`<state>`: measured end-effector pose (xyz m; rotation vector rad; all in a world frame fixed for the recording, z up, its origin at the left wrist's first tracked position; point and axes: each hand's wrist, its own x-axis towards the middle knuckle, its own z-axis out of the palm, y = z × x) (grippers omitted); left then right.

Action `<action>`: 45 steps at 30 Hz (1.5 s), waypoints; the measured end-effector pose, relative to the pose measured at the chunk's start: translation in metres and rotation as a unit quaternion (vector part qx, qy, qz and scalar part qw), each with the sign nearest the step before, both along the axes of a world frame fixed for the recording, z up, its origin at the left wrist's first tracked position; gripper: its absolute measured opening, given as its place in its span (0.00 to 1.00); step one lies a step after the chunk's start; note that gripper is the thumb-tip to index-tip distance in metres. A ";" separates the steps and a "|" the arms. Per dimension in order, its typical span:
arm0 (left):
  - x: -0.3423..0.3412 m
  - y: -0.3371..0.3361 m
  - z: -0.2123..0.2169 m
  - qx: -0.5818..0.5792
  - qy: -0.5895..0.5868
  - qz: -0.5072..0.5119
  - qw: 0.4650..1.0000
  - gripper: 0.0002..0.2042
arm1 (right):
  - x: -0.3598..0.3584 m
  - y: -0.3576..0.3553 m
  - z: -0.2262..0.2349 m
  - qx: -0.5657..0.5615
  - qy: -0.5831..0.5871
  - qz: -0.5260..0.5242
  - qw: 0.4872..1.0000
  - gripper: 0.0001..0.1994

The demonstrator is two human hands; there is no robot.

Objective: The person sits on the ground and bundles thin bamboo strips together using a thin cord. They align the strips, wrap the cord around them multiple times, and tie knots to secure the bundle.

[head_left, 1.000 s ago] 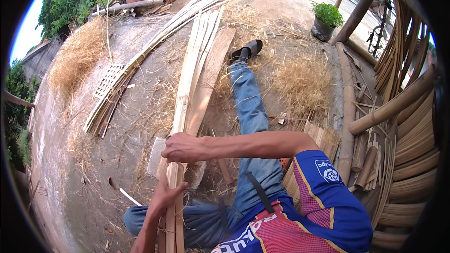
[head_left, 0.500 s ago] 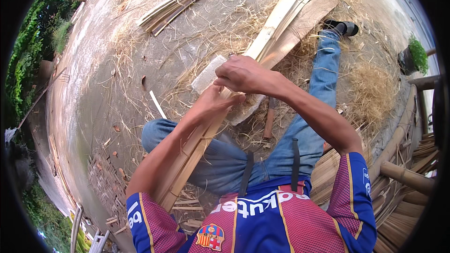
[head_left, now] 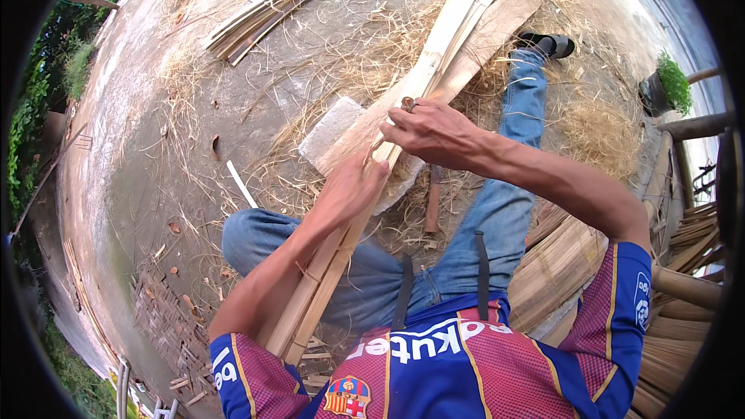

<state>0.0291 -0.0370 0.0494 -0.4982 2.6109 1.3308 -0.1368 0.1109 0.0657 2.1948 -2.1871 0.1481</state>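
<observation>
Head view, compared with half a second ago: note a small separation of the hands, with the right hand (head_left: 431, 132) no longer overlapping the left hand (head_left: 353, 186) but set just beyond it, on the right side of the bamboo strips (head_left: 448, 31). Note also more of the wooden board (head_left: 497, 27) exposed, including its near end against the pale block (head_left: 330, 128). Locate the strips lengthwise through both hands, lying along the board at the far end and running back past the left thigh (head_left: 372, 287) toward the left sleeve (head_left: 256, 380). Read the left fingers as closed around the strips, with the thumb on the near right edge. Read the right fingers as curled, tips at the strips; cannot tell a firm grip from a light touch. At the right index finger, observe a small round piece (head_left: 408, 103); cannot tell a ring from the end of a tool. Judge the strips as steadied chiefly by the left hand, with a short length now uncovered between the hands. Around the board, observe loose shavings (head_left: 372, 58) on the ground.
</observation>
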 end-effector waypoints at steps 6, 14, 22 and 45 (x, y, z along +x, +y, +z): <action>0.002 -0.007 -0.016 -0.016 0.028 -0.008 0.999 0.24 | 0.028 0.004 0.009 0.213 -0.176 -0.055 0.959 0.09; 0.004 -0.002 -0.005 0.053 -0.025 0.019 0.998 0.25 | -0.007 -0.032 0.017 0.146 -0.521 -0.091 0.836 0.15; 0.006 0.001 -0.021 -0.009 -0.009 0.048 0.999 0.26 | 0.007 -0.011 -0.019 0.085 -0.082 -0.114 0.986 0.07; 0.009 -0.006 -0.031 0.104 -0.056 0.018 0.993 0.53 | 0.030 0.013 -0.031 0.064 -0.039 -0.128 0.989 0.08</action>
